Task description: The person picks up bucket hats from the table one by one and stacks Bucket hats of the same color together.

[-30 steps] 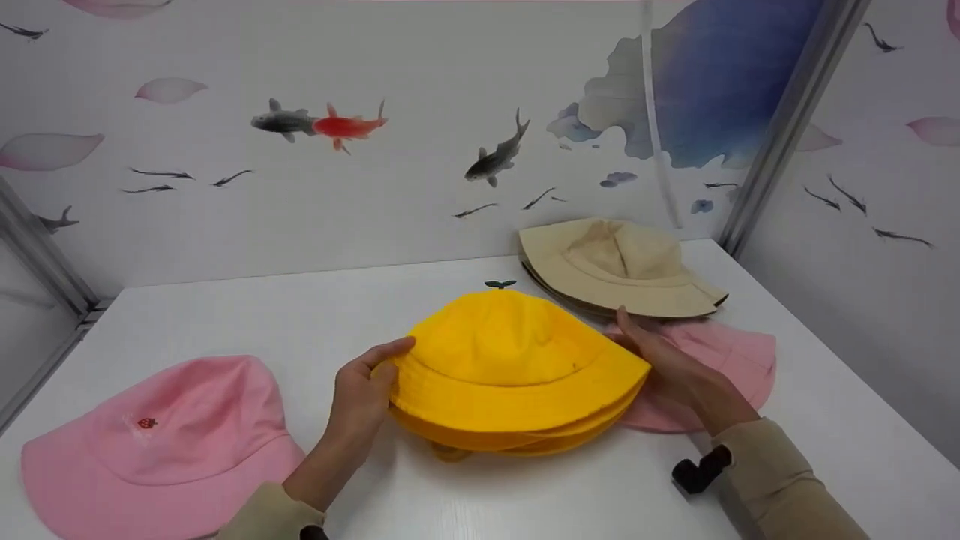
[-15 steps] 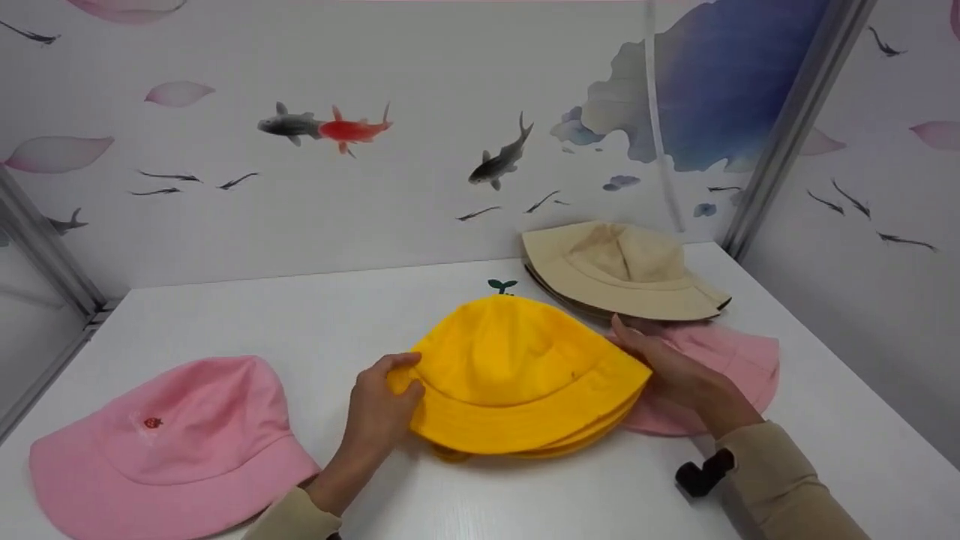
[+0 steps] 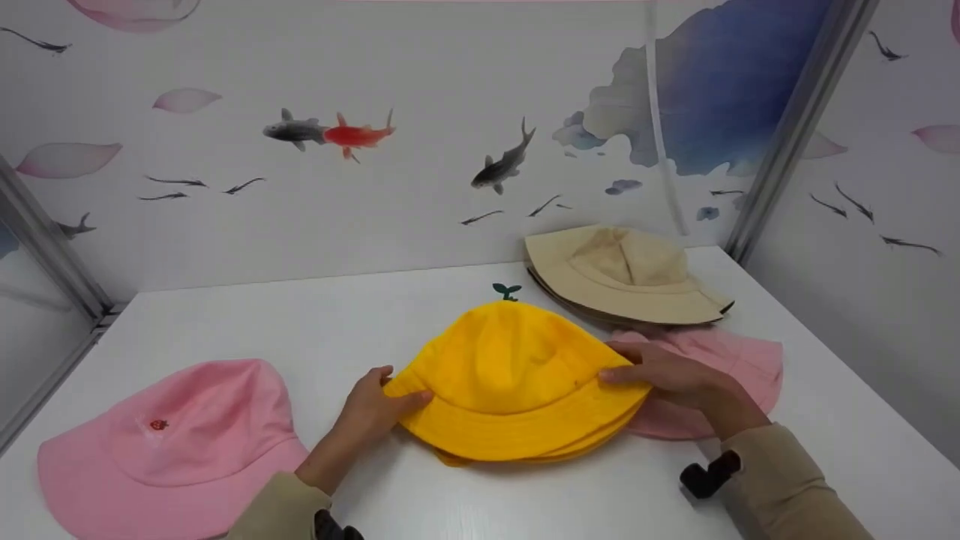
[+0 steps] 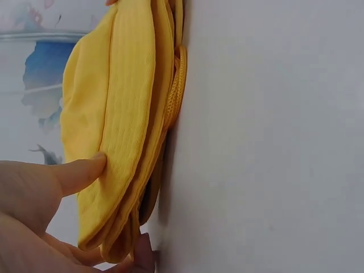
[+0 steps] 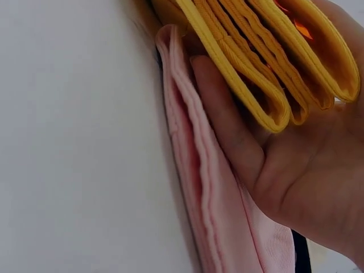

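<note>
A stack of folded yellow bucket hats (image 3: 510, 375), topped by a small green sprout (image 3: 507, 291), lies mid-table in the head view. My left hand (image 3: 371, 409) pinches its left brim end, thumb on the upper face and fingers underneath, as the left wrist view shows on the layered brims (image 4: 128, 102). At the right end, my right hand (image 3: 675, 379) grips the brim, fingertips over its front. In the right wrist view, one finger (image 5: 224, 108) lies under the yellow folds (image 5: 250, 74), beside a pink hat (image 5: 199, 170). Some right fingers are hidden behind the yellow brims.
On the left lies a pink hat (image 3: 180, 450) with a strawberry patch. Behind the right hand, a folded pink hat (image 3: 739, 367) sits partly under a beige bucket hat stack (image 3: 630, 270). A printed wall (image 3: 420, 217) bounds the white table's back.
My left thumb has moved down onto the front of the brim. My right fingers have come over the right brim end. The yellow hats are spread slightly wider at the left.
</note>
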Available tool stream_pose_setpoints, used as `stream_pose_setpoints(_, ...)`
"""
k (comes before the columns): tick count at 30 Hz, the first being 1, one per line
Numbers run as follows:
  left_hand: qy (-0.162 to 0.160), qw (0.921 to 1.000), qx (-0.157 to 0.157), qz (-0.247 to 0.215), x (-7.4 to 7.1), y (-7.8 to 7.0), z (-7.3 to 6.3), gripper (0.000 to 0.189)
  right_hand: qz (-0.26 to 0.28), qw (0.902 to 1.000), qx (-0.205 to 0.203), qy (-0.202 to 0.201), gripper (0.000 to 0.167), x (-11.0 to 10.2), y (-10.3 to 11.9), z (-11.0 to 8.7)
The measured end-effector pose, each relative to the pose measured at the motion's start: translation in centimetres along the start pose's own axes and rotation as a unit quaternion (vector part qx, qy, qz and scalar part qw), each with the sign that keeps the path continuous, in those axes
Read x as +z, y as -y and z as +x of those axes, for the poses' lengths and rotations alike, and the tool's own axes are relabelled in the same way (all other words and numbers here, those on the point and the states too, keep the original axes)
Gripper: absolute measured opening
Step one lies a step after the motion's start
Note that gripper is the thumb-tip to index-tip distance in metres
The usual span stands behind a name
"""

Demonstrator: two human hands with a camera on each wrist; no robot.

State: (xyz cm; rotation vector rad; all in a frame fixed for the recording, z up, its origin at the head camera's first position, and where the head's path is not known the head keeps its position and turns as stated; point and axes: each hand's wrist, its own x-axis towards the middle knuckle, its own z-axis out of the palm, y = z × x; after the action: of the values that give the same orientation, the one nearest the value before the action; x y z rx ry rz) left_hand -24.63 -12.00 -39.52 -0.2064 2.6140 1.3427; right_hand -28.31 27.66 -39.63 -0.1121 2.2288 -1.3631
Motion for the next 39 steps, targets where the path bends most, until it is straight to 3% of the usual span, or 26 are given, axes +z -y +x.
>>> stream_pose_setpoints(6, 0.006, 0.9996, -0.008, -0.026, -0.2, 0.3, 0.2, 0.069, 0.004, 0.9991, 0.013, -0.041, 0.085, 0.5, 0.5, 0.1)
stream_pose_setpoints(12, -0.001, 0.9961, -0.033, -0.082, -0.3, -0.1, -0.4, 0.074, 0.031, 0.9976, 0.013, -0.060, 0.082, 1.0, 0.6, 0.2)
stream_pose_setpoints(18, 0.003, 0.9819, -0.049, -0.183, 0.4, 0.5, -0.7, 0.074, 0.054, 0.9971, -0.002, -0.053, 0.084, 1.2, 0.6, 0.1)
stream_pose_setpoints(24, -0.010, 0.9682, -0.057, -0.243, 0.9, 0.8, -1.1, 0.073, 0.049, 0.9979, 0.008, -0.042, 0.089, 1.6, 1.4, 0.0)
stream_pose_setpoints(30, -0.024, 0.9610, -0.060, -0.269, 0.4, 0.9, -1.6, 0.070, 0.034, 0.9977, 0.010, -0.058, 0.093, 2.9, 2.8, 0.1)
stream_pose_setpoints(39, -0.052, 0.9590, -0.060, -0.272, -1.9, 0.9, -1.7, 0.064, 0.085, 0.9923, -0.010, -0.089, 0.081, 5.2, 4.8, 0.6)
